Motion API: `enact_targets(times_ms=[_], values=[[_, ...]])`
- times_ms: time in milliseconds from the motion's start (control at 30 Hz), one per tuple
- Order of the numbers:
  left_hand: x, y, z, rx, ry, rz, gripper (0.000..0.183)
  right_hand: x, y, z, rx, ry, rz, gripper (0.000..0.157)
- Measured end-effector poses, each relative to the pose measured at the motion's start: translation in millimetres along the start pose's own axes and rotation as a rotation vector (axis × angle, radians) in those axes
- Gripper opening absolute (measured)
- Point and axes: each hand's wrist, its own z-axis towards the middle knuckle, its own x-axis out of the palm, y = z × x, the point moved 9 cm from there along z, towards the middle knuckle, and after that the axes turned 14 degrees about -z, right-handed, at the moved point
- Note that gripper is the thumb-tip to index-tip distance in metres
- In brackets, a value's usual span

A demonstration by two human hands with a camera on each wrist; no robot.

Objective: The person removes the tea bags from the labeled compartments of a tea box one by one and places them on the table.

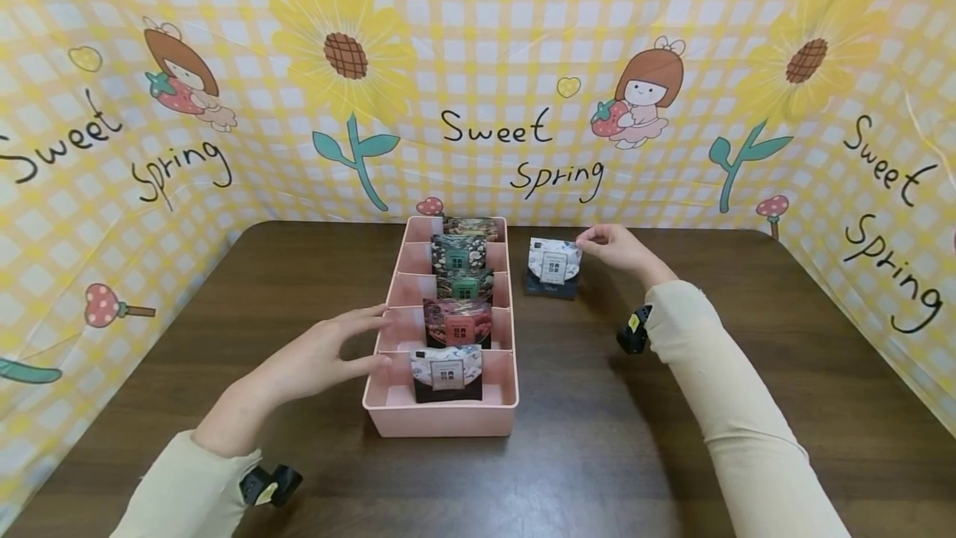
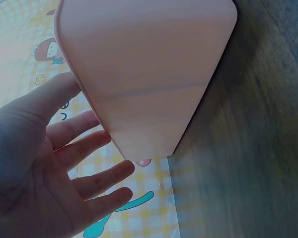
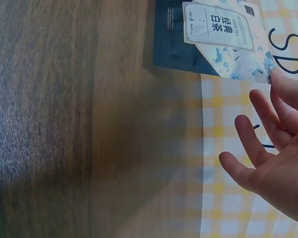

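Note:
My right hand (image 1: 620, 249) pinches the upper corner of a white and dark blue tea sachet (image 1: 553, 268), right of the pink divided box (image 1: 441, 422). In the right wrist view, thumb and forefinger meet at the corner of that tea sachet (image 3: 223, 42), while the other fingers spread apart. My left hand (image 1: 306, 359) touches the box's left rim with outstretched fingers. The left wrist view shows the left hand (image 2: 54, 148) beside the box's outer wall (image 2: 144, 64). In the front compartment stands another white and dark tea sachet (image 1: 448, 376).
Behind it in the box stand a red tea sachet (image 1: 458, 326), a green one (image 1: 465, 285), a dark floral one (image 1: 458, 254) and a partly hidden one (image 1: 470, 228) at the back. A yellow checked cloth (image 1: 478, 48) surrounds the brown table (image 1: 597, 455).

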Motion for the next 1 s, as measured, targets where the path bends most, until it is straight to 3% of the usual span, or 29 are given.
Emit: enact_targets(times_ms=[300,600,1000], values=[[-0.9,0.6,-0.8,-0.006,-0.003,0.0,0.056,1.0,3.1,3.4,-0.011,-0.055,-0.012,0.028],[-0.8,0.8,-1.2,-0.016,0.001,-0.016,0.057,0.3,3.9,8.5,0.061,-0.119,-0.012,0.025],[0.0,0.7,-0.7,-0.007,-0.002,-0.02,0.055,9.3,2.2,15.8,0.098,-0.122,0.008,0.025]])
